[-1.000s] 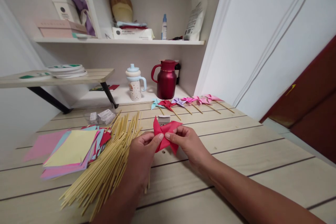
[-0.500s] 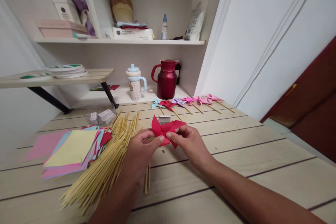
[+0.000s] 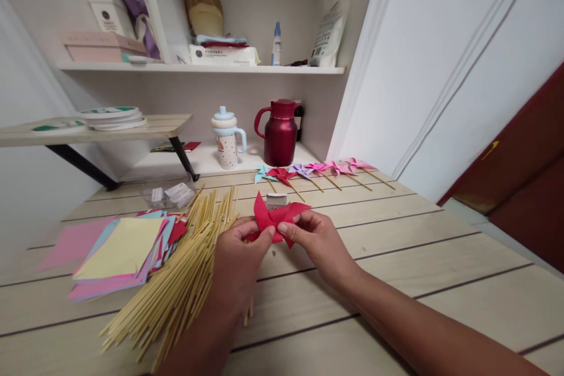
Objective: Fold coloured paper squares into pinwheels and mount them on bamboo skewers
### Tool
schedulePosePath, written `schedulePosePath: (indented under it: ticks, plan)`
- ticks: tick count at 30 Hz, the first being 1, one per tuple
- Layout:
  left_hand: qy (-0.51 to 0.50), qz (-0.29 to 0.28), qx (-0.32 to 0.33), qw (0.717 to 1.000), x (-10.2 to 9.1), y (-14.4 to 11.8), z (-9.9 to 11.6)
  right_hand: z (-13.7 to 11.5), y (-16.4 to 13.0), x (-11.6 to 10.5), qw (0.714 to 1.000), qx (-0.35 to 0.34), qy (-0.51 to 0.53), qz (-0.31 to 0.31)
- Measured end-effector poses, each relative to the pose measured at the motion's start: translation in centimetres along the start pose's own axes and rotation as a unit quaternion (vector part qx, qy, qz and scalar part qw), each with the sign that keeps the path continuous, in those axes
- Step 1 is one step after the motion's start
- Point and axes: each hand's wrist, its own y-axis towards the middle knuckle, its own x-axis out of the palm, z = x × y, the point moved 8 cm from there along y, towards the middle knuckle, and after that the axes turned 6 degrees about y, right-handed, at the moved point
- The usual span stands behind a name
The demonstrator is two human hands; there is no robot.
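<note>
Since the earlier frame, the red pinwheel (image 3: pixel 282 215) has tipped a bit, its lower points now higher; the left grip (image 3: pixel 240 251) and right grip (image 3: pixel 318 239) have barely shifted. Both are clamped on it, thumb against fingers, one either side of its centre, over the wooden surface (image 3: pixel 409 282).

Progress, judging by the layout: a row of six pinwheels (image 3: pixel 302 171) on sticks lies beyond the grip, light blue through red and lilac to pinks, apparently finished. The held one looks folded to shape but has no stick visible on it (centre half hidden by thumbs, can't tell if it's fastened). Plenty of stock unused: loose sticks (image 3: pixel 171 294) beside and left of the left grip, and paper sheets (image 3: pixel 121 247) further left.

Materials: held piece is thin, matte, flexible-looking red paper, blades pointed and curling. Sheets are flat, pale yellow on top, pink, lilac and blue below, edges uneven. Sticks are slim, straight, straw-coloured, probably wood or bamboo, fanned out. Just beyond the grip, a small pale box (image 3: pixel 276 199), contents too small to tell. Surface is pale planks with dark seams.
</note>
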Motion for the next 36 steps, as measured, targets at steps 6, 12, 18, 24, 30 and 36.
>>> schedulePosePath:
  ticks: [6, 12, 18, 24, 30, 36]
  plan:
    - [-0.004, 0.059, -0.027, 0.998, -0.7, -0.3, -0.2, -0.6, -0.1, 0.8, 0.998, -0.018, 0.044, -0.047]
    - [-0.011, 0.078, -0.055, 0.995, -1.0, -0.3, -1.1, -0.4, -0.1, 0.7, 0.998, -0.016, 0.045, -0.049]
    - [-0.052, 0.073, -0.089, 0.992, -1.0, -0.3, -1.8, 0.2, -0.1, 0.8, 0.997, -0.009, 0.060, -0.055]
    - [-0.108, 0.065, -0.122, 0.984, -1.0, -0.4, -2.8, 0.3, -0.1, 0.8, 0.997, -0.007, 0.059, -0.052]
    - [-0.113, 0.050, -0.105, 0.987, -0.9, -0.4, -2.6, -0.6, 0.1, -0.4, 0.998, -0.061, 0.011, -0.003]
    - [0.034, 0.152, 0.028, 0.987, -2.3, -0.4, -0.1, -3.7, -0.6, -1.7, 0.975, -0.170, -0.124, 0.066]
